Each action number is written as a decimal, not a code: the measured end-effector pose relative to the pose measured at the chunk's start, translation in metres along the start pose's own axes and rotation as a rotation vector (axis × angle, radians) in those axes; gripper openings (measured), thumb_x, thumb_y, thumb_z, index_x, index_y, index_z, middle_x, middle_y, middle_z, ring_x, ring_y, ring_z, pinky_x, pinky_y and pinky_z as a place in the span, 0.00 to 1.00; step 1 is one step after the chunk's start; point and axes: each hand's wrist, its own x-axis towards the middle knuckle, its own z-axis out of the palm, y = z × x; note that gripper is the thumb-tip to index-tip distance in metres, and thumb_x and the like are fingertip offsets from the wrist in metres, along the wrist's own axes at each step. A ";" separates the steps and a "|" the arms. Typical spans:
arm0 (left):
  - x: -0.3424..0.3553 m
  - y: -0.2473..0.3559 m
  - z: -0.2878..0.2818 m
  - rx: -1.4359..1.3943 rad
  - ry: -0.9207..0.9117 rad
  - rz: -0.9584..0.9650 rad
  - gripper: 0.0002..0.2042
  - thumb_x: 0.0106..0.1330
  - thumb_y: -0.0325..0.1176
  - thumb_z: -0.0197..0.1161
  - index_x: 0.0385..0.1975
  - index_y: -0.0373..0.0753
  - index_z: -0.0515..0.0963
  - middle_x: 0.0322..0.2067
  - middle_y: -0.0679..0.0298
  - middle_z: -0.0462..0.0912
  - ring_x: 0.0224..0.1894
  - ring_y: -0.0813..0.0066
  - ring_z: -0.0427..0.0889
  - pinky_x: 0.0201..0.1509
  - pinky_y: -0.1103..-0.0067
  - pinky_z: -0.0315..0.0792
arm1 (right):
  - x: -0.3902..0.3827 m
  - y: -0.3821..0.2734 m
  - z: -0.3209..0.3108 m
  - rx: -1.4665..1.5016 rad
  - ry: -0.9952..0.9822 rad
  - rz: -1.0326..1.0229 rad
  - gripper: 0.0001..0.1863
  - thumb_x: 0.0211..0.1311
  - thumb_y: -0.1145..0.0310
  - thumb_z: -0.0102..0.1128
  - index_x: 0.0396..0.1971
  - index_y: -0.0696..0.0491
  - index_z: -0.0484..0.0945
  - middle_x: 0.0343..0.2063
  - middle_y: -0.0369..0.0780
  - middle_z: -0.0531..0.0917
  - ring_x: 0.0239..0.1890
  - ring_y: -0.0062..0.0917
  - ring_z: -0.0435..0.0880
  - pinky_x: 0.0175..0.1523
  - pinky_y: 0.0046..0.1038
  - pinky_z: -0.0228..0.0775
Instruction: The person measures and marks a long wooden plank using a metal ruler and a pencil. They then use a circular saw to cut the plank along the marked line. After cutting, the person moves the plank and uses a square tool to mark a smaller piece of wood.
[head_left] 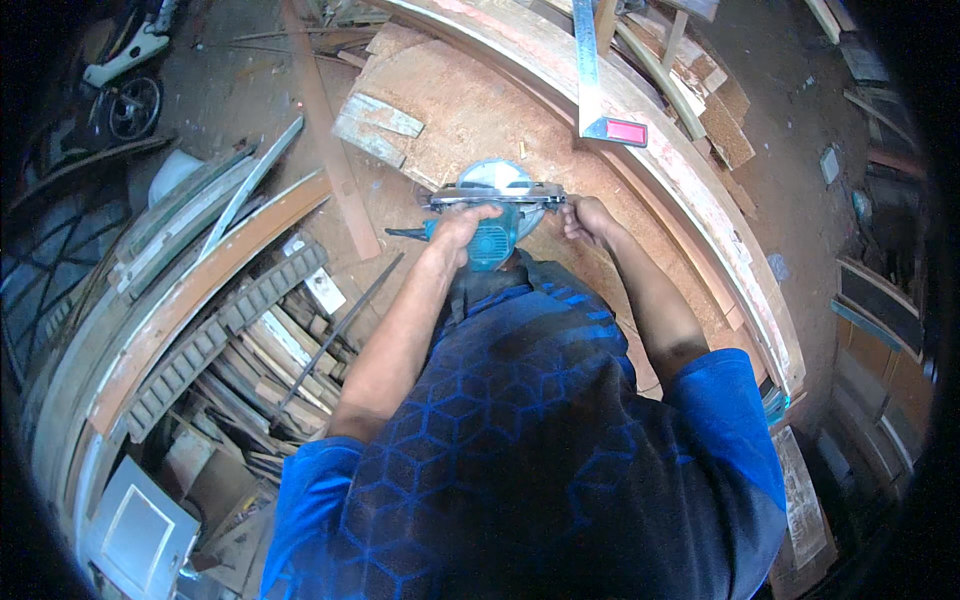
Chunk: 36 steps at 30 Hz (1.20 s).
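Note:
A teal circular saw (490, 243) is held close in front of my body, its flat metal base plate (540, 192) side-on and the round blade area (495, 174) showing beyond it. My left hand (456, 232) is closed on the saw's left side, thumb lying over the teal motor housing. At the plate's right end, my right hand (592, 221) is curled with thumb and fingers pinched together. Whatever small part sits between those fingertips is too small to make out.
Ahead lies a sawdust-covered board (450, 95) with a notched wood piece (375, 128). A long plank (690, 190) curves along the right, carrying a try square (615, 131). Stacked timber (290, 350) fills the left. A motorbike wheel (133, 108) stands far left.

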 end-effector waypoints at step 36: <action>0.014 -0.013 -0.009 0.027 0.035 -0.005 0.18 0.65 0.30 0.67 0.54 0.34 0.79 0.46 0.56 0.86 0.44 0.64 0.87 0.49 0.69 0.84 | 0.027 -0.006 -0.028 0.063 -0.262 0.187 0.19 0.81 0.57 0.44 0.34 0.52 0.78 0.19 0.28 0.74 0.21 0.16 0.72 0.31 0.23 0.71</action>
